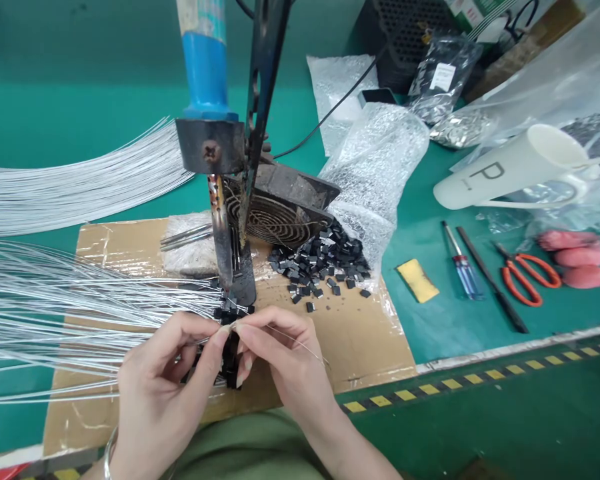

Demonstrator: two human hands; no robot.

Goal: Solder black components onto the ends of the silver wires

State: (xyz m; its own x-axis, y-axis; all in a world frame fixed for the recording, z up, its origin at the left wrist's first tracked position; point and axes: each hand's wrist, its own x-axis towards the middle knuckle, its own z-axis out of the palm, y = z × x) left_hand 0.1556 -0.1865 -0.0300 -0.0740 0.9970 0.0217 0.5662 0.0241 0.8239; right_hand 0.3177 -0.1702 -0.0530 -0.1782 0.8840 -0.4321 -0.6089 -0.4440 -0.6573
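Observation:
My left hand (167, 387) is closed in a pinch, its thumb and forefinger on what looks like the end of a grey wire. Fingertip to fingertip with it, my right hand (285, 353) pinches a thin bare strand (307, 348), possibly solder wire, whose tail curls out over the knuckles. The fingers hide the exact meeting point. Just above the hands, a soldering iron (205, 80) with a blue handle hangs tip down in a clamp. Below its tip are wires (145, 300) ending in black connectors (227, 310), partly behind my fingers.
Loose black connectors (325, 260) lie on the cardboard (370, 353) beside a dirty fan (280, 200). Another wire bundle (80, 180) lies far left. To the right are a yellow sponge (418, 280), screwdriver (464, 263), orange-handled scissors-like tool (527, 277) and white mug (510, 170).

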